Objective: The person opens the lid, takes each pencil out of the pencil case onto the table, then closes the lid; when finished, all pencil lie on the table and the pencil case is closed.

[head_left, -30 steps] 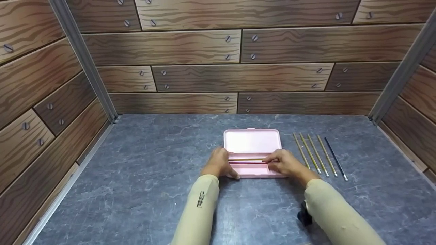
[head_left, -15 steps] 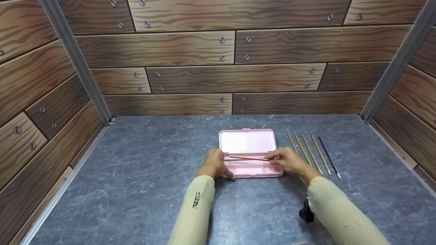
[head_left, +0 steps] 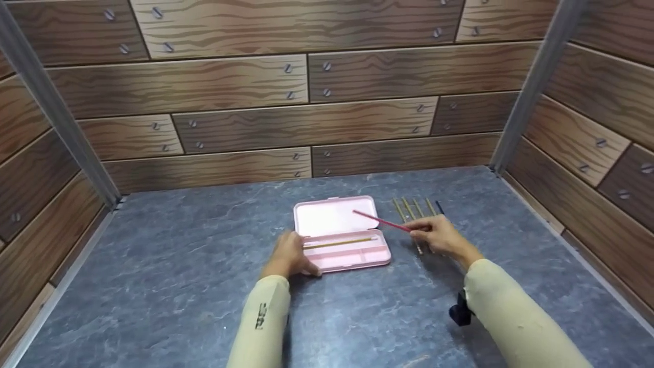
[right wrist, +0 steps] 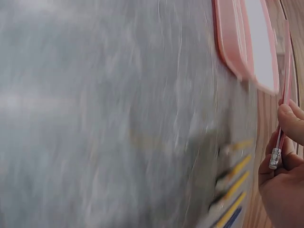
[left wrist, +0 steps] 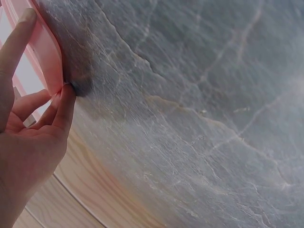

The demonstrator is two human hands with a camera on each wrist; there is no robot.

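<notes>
A pink pencil case (head_left: 352, 266) lies with its lid (head_left: 327, 217) folded back. Inside its long rear compartment rests a yellow pencil (head_left: 340, 244). My left hand (head_left: 288, 255) holds the case's left end, thumb at the front corner; the left wrist view shows its fingers at the pink wall (left wrist: 50, 52). To the right of the case, my right hand (head_left: 442, 237) pinches a red pencil (head_left: 380, 220) in the air, its far end over the lid. The right wrist view shows the pencil's metal-banded eraser end (right wrist: 275, 159) below the thumb.
Several yellow pencils (head_left: 407, 207) and a dark blue pencil (head_left: 440, 207) lie in a row right of the case, partly behind my right hand. Wood-patterned walls (head_left: 245, 168) enclose the grey marbled table (head_left: 179, 281). A black device (head_left: 461, 311) sits at my right wrist.
The red pencil has come up out of the case and moved right with my right hand, now tilted. My left hand stays at the case. The head view has turned right.
</notes>
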